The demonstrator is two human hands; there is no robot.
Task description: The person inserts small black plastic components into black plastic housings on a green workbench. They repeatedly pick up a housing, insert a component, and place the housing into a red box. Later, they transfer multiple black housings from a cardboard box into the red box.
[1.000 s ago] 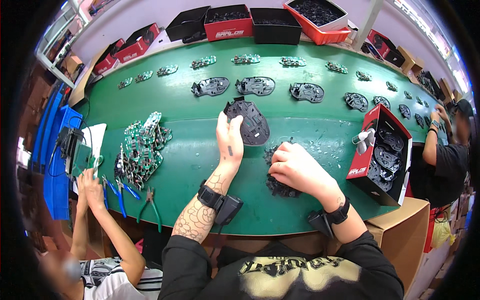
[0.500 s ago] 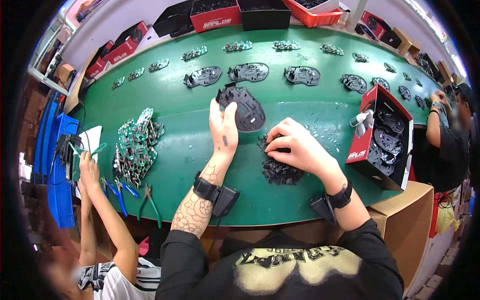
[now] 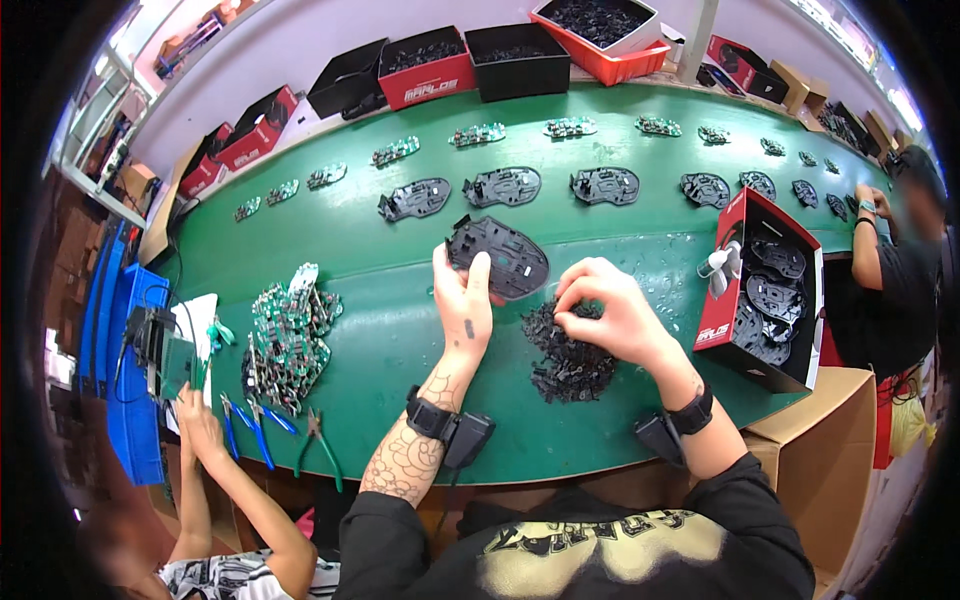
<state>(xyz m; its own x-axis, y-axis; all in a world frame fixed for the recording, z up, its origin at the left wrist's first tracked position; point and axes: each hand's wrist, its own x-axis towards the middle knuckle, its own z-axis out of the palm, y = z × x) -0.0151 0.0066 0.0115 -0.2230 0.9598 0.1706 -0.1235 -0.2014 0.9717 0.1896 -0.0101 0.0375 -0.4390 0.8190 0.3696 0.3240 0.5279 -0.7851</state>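
My left hand point(image 3: 465, 305) grips a black plastic mouse base point(image 3: 500, 258) by its left edge, thumb on top, its inner side facing up. Just to the right, my right hand point(image 3: 615, 315) hovers over a heap of small black plastic parts point(image 3: 570, 370). Its thumb and index finger are pinched together; whatever sits between them is too small to make out. Beyond my hands, more mouse bases point(image 3: 605, 186) lie in a row on the green table point(image 3: 420, 350), with a row of green circuit boards point(image 3: 478, 134) behind them.
To the right stands a red box point(image 3: 725, 270) of mouse bases. A pile of circuit boards point(image 3: 290, 340) lies left, near blue-handled pliers point(image 3: 248, 430) and green-handled pliers point(image 3: 318, 450). A co-worker's hands point(image 3: 200, 420) work at the left edge; another person point(image 3: 890, 270) sits far right. Parts boxes point(image 3: 520, 80) line the back.
My view has shifted, so the table sits lower in it. The mouse base in my left hand has turned to lie more sideways. My right hand stays pinched over the small parts.
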